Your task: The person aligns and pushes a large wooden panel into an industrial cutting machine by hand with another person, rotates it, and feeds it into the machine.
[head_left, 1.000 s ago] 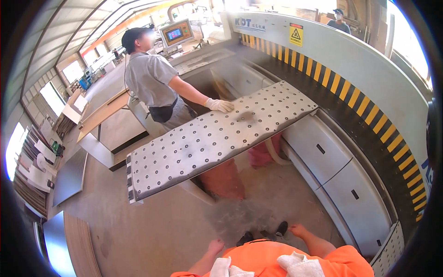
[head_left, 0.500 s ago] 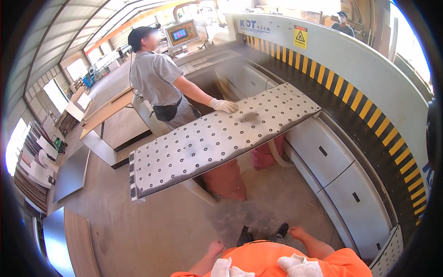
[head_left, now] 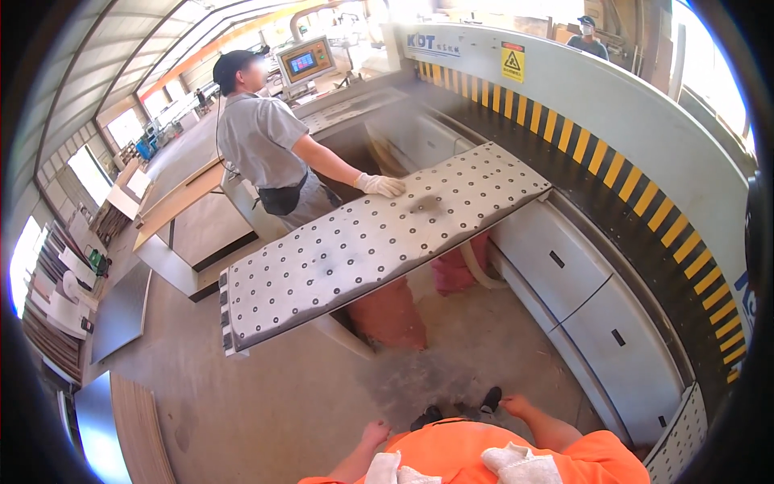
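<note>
Both my bare hands hang low at either side of my orange shirt (head_left: 476,452). My left hand (head_left: 375,433) is at the lower middle, over the floor, touching nothing I can see. My right hand (head_left: 513,405) hangs beside my dark shoe (head_left: 492,399) in the picture, apart from the grey machine cabinet. Seen from above and small, the fingers of both are mostly hidden. Ahead of me lies a pale air-float table (head_left: 371,234) dotted with round holes. A co-worker in grey (head_left: 266,145) rests a white-gloved hand (head_left: 380,185) on its far edge.
A large panel saw (head_left: 580,97) with a yellow-black striped guard runs along the right. Its control screen (head_left: 305,61) stands at the back. Reddish sacks (head_left: 389,315) sit beneath the table. Stacked boards (head_left: 141,419) stand at lower left. Another person (head_left: 588,40) stands behind the machine.
The view has shifted slightly, so the table and machine sit a little further left. My hands stay low at my sides. The co-worker's gloved hand remains on the table.
</note>
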A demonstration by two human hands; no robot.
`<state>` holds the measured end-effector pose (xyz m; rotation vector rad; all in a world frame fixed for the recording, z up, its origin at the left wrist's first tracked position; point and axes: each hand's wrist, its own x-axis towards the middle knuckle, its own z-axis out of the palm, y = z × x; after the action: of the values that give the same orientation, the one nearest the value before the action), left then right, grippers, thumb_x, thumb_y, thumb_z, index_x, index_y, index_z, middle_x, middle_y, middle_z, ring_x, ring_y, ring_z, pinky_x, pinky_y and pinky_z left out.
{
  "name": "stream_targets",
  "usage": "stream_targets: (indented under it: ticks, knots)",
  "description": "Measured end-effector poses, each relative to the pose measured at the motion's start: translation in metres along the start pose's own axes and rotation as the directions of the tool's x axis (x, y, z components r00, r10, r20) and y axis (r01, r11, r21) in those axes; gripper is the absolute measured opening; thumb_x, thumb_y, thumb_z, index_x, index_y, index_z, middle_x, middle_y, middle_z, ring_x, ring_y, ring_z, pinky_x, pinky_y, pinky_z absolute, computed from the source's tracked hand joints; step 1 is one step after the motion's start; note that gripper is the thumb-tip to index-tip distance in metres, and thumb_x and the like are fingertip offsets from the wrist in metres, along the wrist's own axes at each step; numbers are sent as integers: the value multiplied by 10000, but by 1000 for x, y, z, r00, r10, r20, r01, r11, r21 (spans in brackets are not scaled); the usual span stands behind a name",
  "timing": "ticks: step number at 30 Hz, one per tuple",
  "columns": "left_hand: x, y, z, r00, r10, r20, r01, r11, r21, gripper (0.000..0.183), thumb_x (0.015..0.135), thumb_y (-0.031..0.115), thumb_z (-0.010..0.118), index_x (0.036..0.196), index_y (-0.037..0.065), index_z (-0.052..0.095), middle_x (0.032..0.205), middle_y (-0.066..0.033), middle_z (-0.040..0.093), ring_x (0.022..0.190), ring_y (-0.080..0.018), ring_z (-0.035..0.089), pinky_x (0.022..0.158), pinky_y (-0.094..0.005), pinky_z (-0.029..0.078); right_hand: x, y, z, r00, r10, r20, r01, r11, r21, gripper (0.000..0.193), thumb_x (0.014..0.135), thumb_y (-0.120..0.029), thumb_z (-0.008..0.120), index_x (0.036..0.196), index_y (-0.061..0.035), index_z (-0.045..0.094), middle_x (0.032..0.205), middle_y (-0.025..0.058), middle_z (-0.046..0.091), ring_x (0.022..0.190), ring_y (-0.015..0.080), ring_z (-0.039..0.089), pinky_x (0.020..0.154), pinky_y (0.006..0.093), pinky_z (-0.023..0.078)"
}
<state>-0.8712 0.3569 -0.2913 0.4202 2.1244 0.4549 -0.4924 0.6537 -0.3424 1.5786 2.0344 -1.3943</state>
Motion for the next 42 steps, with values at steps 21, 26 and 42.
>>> stream_targets:
  ticks: [21, 26, 42]
  knots:
    - [-8, -1, 1, 999, -25, -25, 25, 999, -23, 389, 851, 299, 620, 1043, -36, 667, 840, -166, 720, 748, -251, 715, 723, -364, 552, 8, -4, 0, 999, -35, -4, 34, 996, -87, 458, 898, -408, 619, 1193, -62, 680, 1242, 195, 645, 1158, 375, 605, 1016, 416, 464]
    - [-6, 5, 3, 1000, -5, -21, 5, 1000, -8, 366, 850, 299, 632, 997, -35, 666, 851, -168, 721, 781, -256, 717, 732, -368, 550, 5, 3, -1, 999, -30, -24, 29, 999, -27, 521, 845, -436, 662, 1192, -48, 680, 1164, 220, 673, 1105, 370, 642, 960, 409, 499]
    - [-10, 11, -6, 998, 64, 12, -65, 974, 216, 440, 851, 326, 617, 1096, -37, 669, 817, -165, 722, 733, -248, 724, 708, -376, 567, 2, -1, 11, 992, -124, -34, 119, 987, -103, 427, 863, -442, 616, 1072, -82, 717, 1105, 186, 684, 1023, 385, 644, 907, 446, 510]
